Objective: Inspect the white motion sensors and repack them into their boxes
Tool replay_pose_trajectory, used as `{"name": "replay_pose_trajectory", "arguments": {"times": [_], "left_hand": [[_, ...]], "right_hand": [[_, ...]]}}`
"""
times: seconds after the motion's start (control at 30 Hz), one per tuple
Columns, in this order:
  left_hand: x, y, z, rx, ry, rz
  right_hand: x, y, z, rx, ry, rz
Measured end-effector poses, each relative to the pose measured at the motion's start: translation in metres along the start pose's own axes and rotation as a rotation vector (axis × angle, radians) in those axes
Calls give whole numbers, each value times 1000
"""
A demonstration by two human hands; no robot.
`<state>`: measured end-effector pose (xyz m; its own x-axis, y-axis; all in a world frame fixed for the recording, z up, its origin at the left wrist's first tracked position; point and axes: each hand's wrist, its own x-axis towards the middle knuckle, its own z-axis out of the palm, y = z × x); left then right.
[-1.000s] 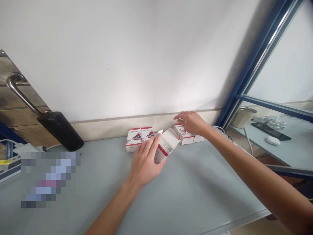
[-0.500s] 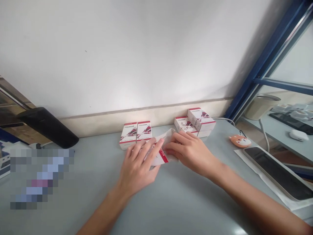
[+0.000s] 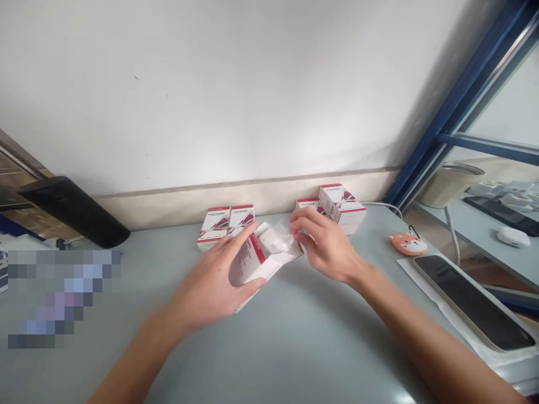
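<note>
An open white box [image 3: 252,257] with a red stripe sits in the left hand [image 3: 206,294], which grasps it from the side, fingers spread. The half-open right hand [image 3: 324,247] reaches its open end. Matching boxes [image 3: 214,224] stand behind on the grey desk [image 3: 269,348], before the white wall [image 3: 210,95]; a phone [image 3: 471,303] lies right.

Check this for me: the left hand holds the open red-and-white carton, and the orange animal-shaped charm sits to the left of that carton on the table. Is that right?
No: the orange animal-shaped charm sits to the right of the open red-and-white carton, not the left, as the head view shows. The left hand does hold that carton, above the table.
</note>
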<state>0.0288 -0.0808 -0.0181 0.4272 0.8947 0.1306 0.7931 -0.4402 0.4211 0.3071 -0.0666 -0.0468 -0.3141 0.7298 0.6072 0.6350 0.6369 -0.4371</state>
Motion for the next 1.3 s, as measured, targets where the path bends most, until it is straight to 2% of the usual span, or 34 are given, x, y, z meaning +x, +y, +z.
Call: {"name": "replay_pose_trajectory", "arguments": {"times": [0.13,0.2,0.27,0.37,0.43,0.47,0.5,0.57,0.63,0.67,0.73,0.83,0.93,1.03,1.1,1.23,1.3], "left_hand": [[-3,-10,-10,17,-57,-7],[-3,-18,-10,33,-109,6],[-4,-23,-10,54,-169,40],[-10,-18,-6,55,-186,121],[-16,-5,4,-97,-125,160],[-19,4,12,-253,-60,158],[-21,14,21,-463,-20,130],[-25,33,43,-980,15,-21],[-25,46,63,-1418,-129,-132],[-25,50,69,-1544,-189,-170],[-24,51,75,-1695,-282,-203],[-23,46,74,-1793,-351,-192],[-24,39,73,-1842,-450,-160],[-24,35,79,-1852,-540,-135],[-22,33,83,-1833,-604,-134],[-21,32,83,-1773,-694,-162],[-22,32,79,-1762,-689,-162]], "right_hand": [[3,7,-13,550,247,459],[3,16,-16,709,413,663],[4,25,-18,805,525,785],[4,26,-16,924,509,862],[4,19,-13,963,456,845],[4,13,-12,977,441,826],[4,6,-10,986,433,806],[3,-10,-7,976,422,773],[2,-27,-6,921,394,730],[1,-34,-6,885,367,693],[-1,-46,-9,817,286,583],[-4,-53,-17,727,136,425],[-5,-52,-24,656,126,381],[-4,-51,-28,625,259,356],[-1,-50,-33,602,413,316],[7,-44,-47,409,986,197],[8,-38,-54,302,1173,166]]}}
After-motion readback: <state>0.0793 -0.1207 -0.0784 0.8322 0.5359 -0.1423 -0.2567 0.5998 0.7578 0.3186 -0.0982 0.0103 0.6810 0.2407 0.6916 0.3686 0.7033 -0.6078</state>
